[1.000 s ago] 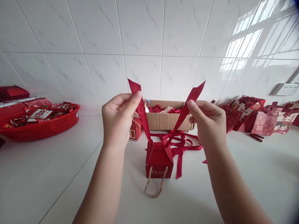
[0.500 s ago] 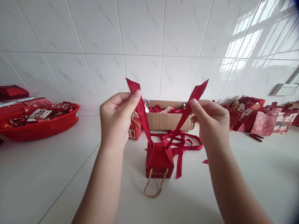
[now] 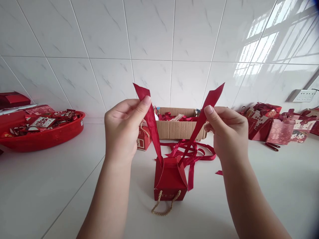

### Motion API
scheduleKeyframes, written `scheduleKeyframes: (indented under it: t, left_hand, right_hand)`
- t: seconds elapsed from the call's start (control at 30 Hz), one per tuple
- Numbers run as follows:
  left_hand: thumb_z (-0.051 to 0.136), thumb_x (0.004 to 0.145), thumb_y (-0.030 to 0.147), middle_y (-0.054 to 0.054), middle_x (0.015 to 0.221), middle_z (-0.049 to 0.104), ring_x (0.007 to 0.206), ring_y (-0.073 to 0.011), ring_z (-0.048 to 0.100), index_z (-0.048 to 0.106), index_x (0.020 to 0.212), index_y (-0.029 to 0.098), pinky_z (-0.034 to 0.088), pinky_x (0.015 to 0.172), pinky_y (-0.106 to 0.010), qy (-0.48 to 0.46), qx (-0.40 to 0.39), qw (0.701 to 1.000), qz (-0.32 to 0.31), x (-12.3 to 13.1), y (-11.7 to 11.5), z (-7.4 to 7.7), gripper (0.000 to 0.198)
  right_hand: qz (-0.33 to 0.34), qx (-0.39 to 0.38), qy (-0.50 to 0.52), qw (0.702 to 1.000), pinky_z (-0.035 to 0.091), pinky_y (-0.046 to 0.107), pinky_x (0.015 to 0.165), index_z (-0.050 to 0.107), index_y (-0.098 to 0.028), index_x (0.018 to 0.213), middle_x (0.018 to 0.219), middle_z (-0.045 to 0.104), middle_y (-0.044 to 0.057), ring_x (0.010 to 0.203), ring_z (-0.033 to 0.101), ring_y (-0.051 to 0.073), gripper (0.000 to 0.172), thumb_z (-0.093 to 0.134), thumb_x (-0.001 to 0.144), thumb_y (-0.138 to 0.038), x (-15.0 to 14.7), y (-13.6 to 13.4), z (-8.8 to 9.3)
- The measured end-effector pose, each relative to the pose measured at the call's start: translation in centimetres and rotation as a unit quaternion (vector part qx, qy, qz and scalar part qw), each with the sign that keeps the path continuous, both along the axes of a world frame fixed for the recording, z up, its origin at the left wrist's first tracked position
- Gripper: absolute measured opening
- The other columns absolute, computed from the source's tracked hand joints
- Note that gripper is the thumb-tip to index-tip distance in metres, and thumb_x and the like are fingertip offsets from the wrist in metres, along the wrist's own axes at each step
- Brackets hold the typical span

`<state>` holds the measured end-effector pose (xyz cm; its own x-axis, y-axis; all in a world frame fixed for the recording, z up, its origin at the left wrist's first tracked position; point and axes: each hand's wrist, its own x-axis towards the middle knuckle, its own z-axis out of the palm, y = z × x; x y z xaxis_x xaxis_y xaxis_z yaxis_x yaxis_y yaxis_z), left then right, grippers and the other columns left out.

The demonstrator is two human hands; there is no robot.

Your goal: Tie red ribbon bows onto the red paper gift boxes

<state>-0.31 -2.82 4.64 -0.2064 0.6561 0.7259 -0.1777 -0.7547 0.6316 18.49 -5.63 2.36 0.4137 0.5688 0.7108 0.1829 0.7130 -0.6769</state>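
Observation:
A small red gift box (image 3: 170, 179) with a gold rope handle (image 3: 163, 212) on its near side sits on the white counter. A dark red ribbon (image 3: 154, 132) passes through the box's top, and its two ends rise apart in a V. Between thumb and fingers, my left hand (image 3: 124, 127) pinches the left end. My right hand (image 3: 225, 132) pinches the right end at about the same height. Behind the box lies a loose tangle of red ribbon (image 3: 204, 151), with a small ribbon scrap (image 3: 219, 173) to its right.
A cardboard box (image 3: 174, 129) of red ribbon stands against the tiled wall, beside another red gift box (image 3: 143, 139). On the left is a red basin (image 3: 50, 137) of wrapped sweets. Several gift boxes (image 3: 280, 131) and scissors (image 3: 272, 146) lie at the right.
The gift box has shifted slightly toward me and tips differently, its handle now more bent. My hands have spread a little farther apart, still pinching the ribbon ends.

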Motion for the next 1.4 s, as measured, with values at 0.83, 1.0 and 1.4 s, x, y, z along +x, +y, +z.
scheduleKeyframes:
  t: [0.83,1.0,1.4]
  left_hand:
    - [0.074,0.069,0.037,0.002,0.058,0.056,0.062,-0.0116,0.056,0.065,0.064,0.02,0.048,0.056,-0.024,0.019,-0.017,0.999,0.022,0.4,0.0,-0.1,0.02]
    - [0.074,0.069,0.036,0.002,0.058,0.056,0.061,-0.0113,0.056,0.065,0.063,0.02,0.048,0.057,-0.025,0.013,-0.018,1.0,0.02,0.5,-0.1,-0.1,0.019]
    - [0.073,0.069,0.039,0.002,0.06,0.057,0.058,-0.0097,0.054,0.066,0.068,0.018,0.045,0.053,-0.022,0.001,-0.045,0.999,0.03,0.8,1.1,-0.8,0.022]
  right_hand:
    - [-0.003,0.0,-0.011,1.0,0.036,0.024,0.042,0.066,-0.021,0.065,0.053,0.05,-0.003,0.046,0.044,0.008,0.024,0.071,0.072,-0.044,-0.2,-0.2,0.1]
    - [-0.004,0.003,-0.018,1.0,0.036,0.024,0.043,0.067,-0.022,0.066,0.054,0.051,-0.003,0.047,0.045,0.009,0.024,0.07,0.073,-0.044,-0.2,-0.1,0.1]
    - [0.01,-0.029,-0.013,0.999,0.037,0.023,0.044,0.068,-0.02,0.067,0.054,0.05,-0.003,0.048,0.044,0.008,0.023,0.071,0.073,-0.043,0.0,0.3,-0.1]
